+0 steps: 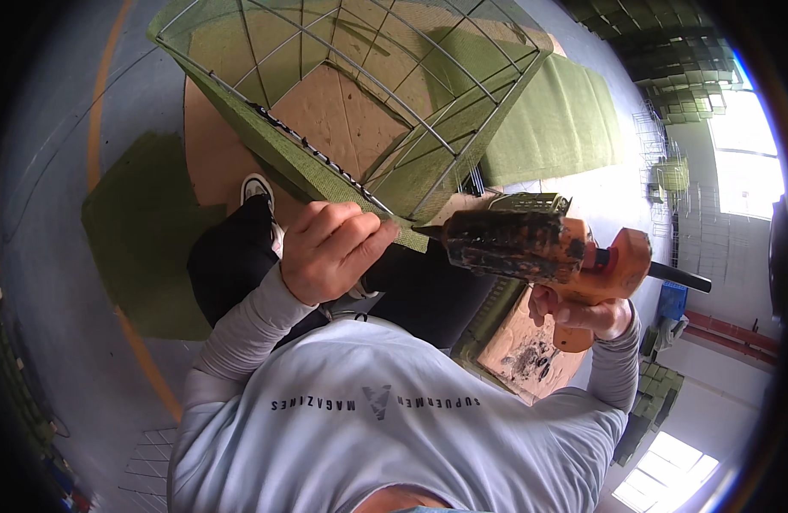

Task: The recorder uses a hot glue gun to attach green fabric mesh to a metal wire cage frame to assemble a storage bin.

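Observation:
A wire-frame basket (455, 156) lined with green mesh fabric (334, 181) stands tilted before me, one corner pointing my way. My left hand (330, 252) is closed on the mesh edge at that near corner, the fingertips pinching it. A line of black glue (304, 145) runs along the wire rim to the left of the corner. Wrapped round the orange handle of a hot glue gun (513, 244) is my right hand (597, 316). The gun's barrel is smeared black, and a black glue stick (680, 278) sticks out behind. Its nozzle sits close to the mesh corner; whether they touch I cannot tell.
Cardboard (342, 107) lies under the basket. Green sheets spread on the floor at left (146, 248) and beyond the basket at right (565, 120). Beside my legs is a cardboard-topped box (531, 350) with black blotches. Green stacks (676, 81) and a blue crate (672, 299) are farther right.

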Tool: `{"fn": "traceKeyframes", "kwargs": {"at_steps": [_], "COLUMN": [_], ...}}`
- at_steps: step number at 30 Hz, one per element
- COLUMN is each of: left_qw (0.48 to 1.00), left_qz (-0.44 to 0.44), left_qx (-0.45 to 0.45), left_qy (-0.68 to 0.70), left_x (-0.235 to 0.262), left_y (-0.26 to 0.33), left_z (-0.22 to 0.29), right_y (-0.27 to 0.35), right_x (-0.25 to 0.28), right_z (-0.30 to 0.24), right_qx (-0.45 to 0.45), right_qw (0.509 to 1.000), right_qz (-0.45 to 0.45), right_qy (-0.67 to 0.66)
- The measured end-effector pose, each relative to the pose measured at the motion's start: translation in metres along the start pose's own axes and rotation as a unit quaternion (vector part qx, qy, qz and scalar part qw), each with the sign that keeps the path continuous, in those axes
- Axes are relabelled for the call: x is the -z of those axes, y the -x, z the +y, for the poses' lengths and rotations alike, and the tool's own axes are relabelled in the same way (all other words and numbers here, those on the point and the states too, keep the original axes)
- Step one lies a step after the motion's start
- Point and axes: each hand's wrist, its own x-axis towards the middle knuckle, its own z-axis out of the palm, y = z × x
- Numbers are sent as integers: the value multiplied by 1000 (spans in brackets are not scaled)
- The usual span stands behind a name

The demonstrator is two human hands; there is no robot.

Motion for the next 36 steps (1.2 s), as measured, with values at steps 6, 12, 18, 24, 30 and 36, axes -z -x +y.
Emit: {"fn": "traceKeyframes", "kwargs": {"at_steps": [6, 12, 18, 24, 30, 36], "left_qw": [999, 999, 999, 999, 998, 997], "left_qz": [30, 40, 41, 43, 63, 33], "left_qx": [1, -20, -25, -9, 16, 65], "left_qy": [12, -2, -18, -17, -11, 38], "left_x": [-3, 0, 1, -1, 0, -3], "left_y": [0, 0, 2, 2, 1, -7], "left_z": [3, 2, 2, 3, 1, 1], "right_y": [-23, -32, -35, -36, -40, -39], "right_x": [-16, -22, -22, -18, -8, -4], "right_z": [-26, -34, -43, -50, -56, -56], "right_qx": [26, -48, -46, -25, -54, -54], "right_qw": [998, 988, 990, 986, 986, 995], "right_qz": [-11, -39, -30, 11, -30, -58], "right_qy": [-51, -143, -132, -166, -154, -65]}}
